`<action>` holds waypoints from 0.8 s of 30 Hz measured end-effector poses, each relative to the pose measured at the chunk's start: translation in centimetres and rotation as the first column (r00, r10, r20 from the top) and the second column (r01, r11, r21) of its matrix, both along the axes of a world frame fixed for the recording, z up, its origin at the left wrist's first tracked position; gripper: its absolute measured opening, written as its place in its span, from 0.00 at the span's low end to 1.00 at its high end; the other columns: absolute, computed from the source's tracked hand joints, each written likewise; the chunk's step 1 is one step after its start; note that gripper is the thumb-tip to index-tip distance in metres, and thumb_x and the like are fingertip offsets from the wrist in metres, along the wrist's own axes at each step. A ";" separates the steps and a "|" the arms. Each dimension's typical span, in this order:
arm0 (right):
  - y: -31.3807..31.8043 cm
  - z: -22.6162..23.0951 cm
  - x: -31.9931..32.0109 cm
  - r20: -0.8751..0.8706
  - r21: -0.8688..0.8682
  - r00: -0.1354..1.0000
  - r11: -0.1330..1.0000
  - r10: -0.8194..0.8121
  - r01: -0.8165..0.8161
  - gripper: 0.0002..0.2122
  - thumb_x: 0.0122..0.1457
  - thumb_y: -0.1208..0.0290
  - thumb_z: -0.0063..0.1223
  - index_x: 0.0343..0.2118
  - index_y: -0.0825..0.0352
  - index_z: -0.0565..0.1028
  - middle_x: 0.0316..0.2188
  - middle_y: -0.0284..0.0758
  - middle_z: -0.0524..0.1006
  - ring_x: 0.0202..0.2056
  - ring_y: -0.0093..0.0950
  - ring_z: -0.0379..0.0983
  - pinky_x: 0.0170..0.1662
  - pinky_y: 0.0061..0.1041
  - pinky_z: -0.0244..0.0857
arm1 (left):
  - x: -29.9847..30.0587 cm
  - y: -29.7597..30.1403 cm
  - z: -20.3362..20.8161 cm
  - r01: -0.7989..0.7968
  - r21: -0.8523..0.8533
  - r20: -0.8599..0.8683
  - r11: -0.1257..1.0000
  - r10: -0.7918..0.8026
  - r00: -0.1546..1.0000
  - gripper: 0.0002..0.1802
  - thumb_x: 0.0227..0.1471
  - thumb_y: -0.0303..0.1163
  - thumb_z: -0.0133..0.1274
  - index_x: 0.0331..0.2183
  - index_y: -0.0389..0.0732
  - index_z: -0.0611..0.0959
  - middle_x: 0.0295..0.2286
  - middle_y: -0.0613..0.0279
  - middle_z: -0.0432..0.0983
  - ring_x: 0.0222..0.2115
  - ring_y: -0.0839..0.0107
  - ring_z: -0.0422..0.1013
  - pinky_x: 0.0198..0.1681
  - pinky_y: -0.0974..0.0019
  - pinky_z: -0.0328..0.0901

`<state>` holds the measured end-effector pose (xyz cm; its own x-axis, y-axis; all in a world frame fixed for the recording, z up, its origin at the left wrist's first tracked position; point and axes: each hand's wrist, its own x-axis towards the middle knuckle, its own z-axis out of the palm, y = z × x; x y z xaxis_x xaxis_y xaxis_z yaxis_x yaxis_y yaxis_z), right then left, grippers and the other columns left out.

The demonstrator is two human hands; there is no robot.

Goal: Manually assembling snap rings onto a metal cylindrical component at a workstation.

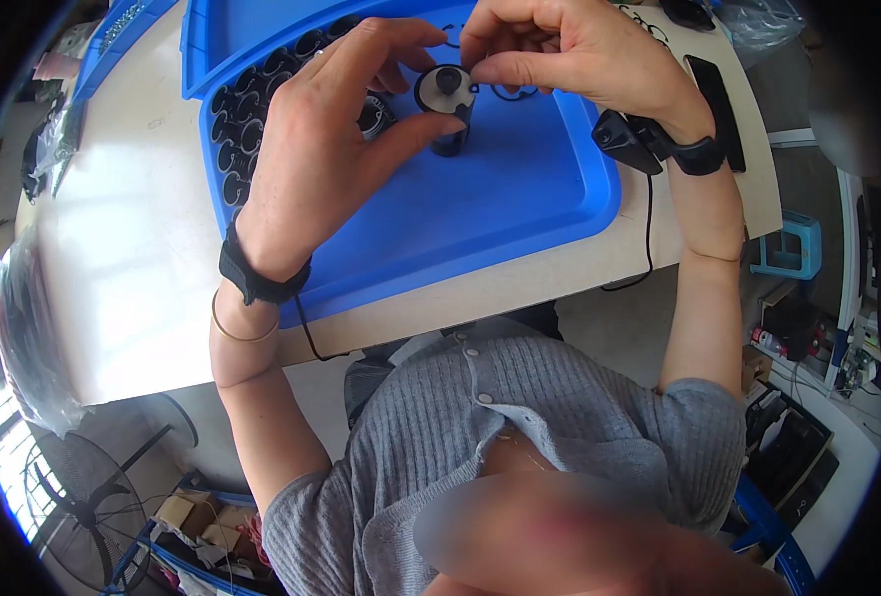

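Note:
A black cylinder (447, 141) stands upright over the blue tray, with a pale disc-shaped top and a dark round knob at its centre. My left hand (336, 124) curls around its left side, thumb against the near side and fingers reaching behind. On the right of the cylinder's top, my right hand (570, 55) has thumb and index finger pinched close to the rim. A small dark bit shows at those fingertips, too small to name. Behind the left hand sits another round black part (374, 117), partly hidden.
The blue tray (440, 246) holds several black ring-like parts (237, 129) along its left side. Thin black rings (513, 92) lie beyond my right hand. A black phone-like slab (716, 109) rests on the pale table (133, 219) at right. Cables hang from both wrist straps.

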<state>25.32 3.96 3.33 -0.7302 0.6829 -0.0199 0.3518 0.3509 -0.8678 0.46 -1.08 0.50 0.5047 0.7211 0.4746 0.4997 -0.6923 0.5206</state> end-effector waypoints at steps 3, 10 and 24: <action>-0.1 0.1 -0.1 0.020 0.004 1.000 1.000 -0.004 0.003 0.08 0.63 0.73 0.61 0.40 0.72 0.79 0.27 0.30 0.80 0.28 0.15 0.74 0.32 0.18 0.67 | 0.1 -0.1 0.1 0.012 -0.027 0.028 1.000 -0.011 1.000 0.33 0.41 0.26 0.73 0.51 0.38 0.80 0.42 0.61 0.83 0.39 0.72 0.78 0.46 0.68 0.72; 1.2 -0.5 0.8 0.004 0.251 0.980 0.949 -0.201 0.193 0.08 0.60 0.73 0.63 0.39 0.71 0.80 0.27 0.33 0.81 0.30 0.22 0.77 0.35 0.22 0.70 | 0.1 -0.1 0.5 0.007 0.033 0.005 0.999 -0.007 1.000 0.34 0.40 0.29 0.74 0.50 0.38 0.80 0.44 0.62 0.82 0.40 0.70 0.76 0.49 0.66 0.71; 2.7 -5.5 1.9 0.624 0.510 0.743 0.846 -0.243 -0.152 0.16 0.46 0.62 0.70 0.31 0.67 0.78 0.30 0.43 0.80 0.40 0.42 0.78 0.43 0.41 0.66 | 0.1 -0.2 0.6 -0.015 -0.015 0.031 1.000 0.015 0.999 0.27 0.45 0.28 0.71 0.49 0.37 0.82 0.43 0.62 0.83 0.39 0.72 0.76 0.47 0.67 0.71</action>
